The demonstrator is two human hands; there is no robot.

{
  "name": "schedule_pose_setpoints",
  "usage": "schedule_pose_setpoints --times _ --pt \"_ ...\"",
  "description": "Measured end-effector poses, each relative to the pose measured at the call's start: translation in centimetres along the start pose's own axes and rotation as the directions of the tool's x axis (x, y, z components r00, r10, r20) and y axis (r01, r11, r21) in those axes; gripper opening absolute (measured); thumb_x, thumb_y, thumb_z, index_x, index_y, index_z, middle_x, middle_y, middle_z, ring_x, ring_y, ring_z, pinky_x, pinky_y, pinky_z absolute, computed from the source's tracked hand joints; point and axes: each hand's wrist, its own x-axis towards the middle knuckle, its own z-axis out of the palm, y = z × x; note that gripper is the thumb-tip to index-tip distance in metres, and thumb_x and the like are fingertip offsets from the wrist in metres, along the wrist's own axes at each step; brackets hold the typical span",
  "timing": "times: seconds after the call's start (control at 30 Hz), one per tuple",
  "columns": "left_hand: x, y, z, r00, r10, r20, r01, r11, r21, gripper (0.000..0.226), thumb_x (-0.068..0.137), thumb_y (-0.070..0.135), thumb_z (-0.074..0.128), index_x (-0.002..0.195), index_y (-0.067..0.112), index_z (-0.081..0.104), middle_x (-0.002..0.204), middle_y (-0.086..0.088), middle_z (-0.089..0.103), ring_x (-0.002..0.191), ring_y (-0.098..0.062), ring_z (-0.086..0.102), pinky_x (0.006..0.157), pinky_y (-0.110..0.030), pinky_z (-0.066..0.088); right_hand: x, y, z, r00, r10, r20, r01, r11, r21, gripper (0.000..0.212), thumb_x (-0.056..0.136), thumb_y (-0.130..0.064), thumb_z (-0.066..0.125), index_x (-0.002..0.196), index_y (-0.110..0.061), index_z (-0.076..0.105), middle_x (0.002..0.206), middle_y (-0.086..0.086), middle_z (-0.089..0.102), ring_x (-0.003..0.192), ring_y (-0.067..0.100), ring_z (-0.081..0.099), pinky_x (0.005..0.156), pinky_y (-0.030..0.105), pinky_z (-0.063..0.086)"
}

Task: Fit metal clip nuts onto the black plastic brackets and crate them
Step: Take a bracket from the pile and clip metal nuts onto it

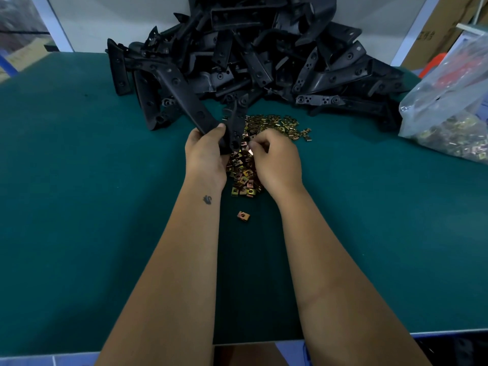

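My left hand (pixel 204 154) grips a long black plastic bracket (pixel 184 101) by its near end, above the green table (pixel 79 207). The bracket's lower tab (pixel 235 133) points down between my hands. My right hand (pixel 276 159) pinches a small metal clip nut (pixel 249 150) right beside that tab. Under both hands lies a heap of brass-coloured clip nuts (pixel 244 175), spreading back to more clip nuts (pixel 280 124). One lone clip nut (pixel 243 215) lies nearer to me.
A big pile of black brackets (pixel 264 54) fills the back of the table. A clear plastic bag (pixel 449 114) holding more clip nuts sits at the right edge. Cardboard boxes (pixel 435 30) stand behind it. The table's front edge (pixel 264 339) is close to me.
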Motion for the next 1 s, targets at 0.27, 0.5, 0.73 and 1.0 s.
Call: schedule_pose_setpoints --times 0.27,0.5,0.73,1.0 --pt "0.1 -0.2 0.1 1.000 0.027 0.001 -0.028 0.999 0.024 0.015 0.095 -0.002 0.056 0.087 0.011 0.056 0.083 -0.003 0.067 0.068 -0.009 0.069 0.068 -0.029 0.057 0.0 -0.8 -0.3 0.983 0.098 -0.153 -0.045 0.948 0.315 0.011 0.097 -0.015 0.055 0.091 -0.021 0.063 0.084 -0.008 0.066 0.082 0.014 0.066 0.076 0.029 0.052" --pt "0.1 -0.2 0.1 1.000 -0.005 -0.005 0.005 0.998 -0.064 0.018 0.095 -0.003 0.056 0.083 0.011 0.055 0.075 -0.001 0.068 0.061 -0.008 0.069 0.061 -0.027 0.056 0.1 -0.8 -0.9 0.971 0.209 -0.115 -0.112 0.826 0.552 0.017 0.091 -0.007 0.063 0.095 -0.023 0.067 0.084 -0.007 0.072 0.080 0.008 0.070 0.081 0.027 0.057" --pt "-0.3 0.0 0.2 1.000 0.018 0.004 -0.018 1.000 -0.021 0.012 0.094 0.000 0.060 0.089 0.010 0.056 0.079 -0.001 0.069 0.064 -0.007 0.071 0.063 -0.028 0.057 -0.1 -1.0 -0.9 0.980 0.177 -0.091 -0.103 0.842 0.529 0.015 0.087 -0.010 0.069 0.095 -0.022 0.068 0.087 -0.003 0.075 0.084 0.010 0.071 0.086 0.032 0.057" --pt "-1.0 -0.6 0.1 0.962 0.273 -0.025 -0.257 0.930 0.264 0.087 0.086 0.003 0.070 0.146 0.043 0.022 0.117 0.008 0.062 0.098 -0.010 0.069 0.090 -0.033 0.057 0.0 -1.1 -0.7 0.988 0.126 -0.087 -0.056 0.825 0.562 0.025 0.089 0.000 0.061 0.087 -0.024 0.070 0.090 -0.003 0.073 0.086 0.011 0.070 0.083 0.029 0.058"
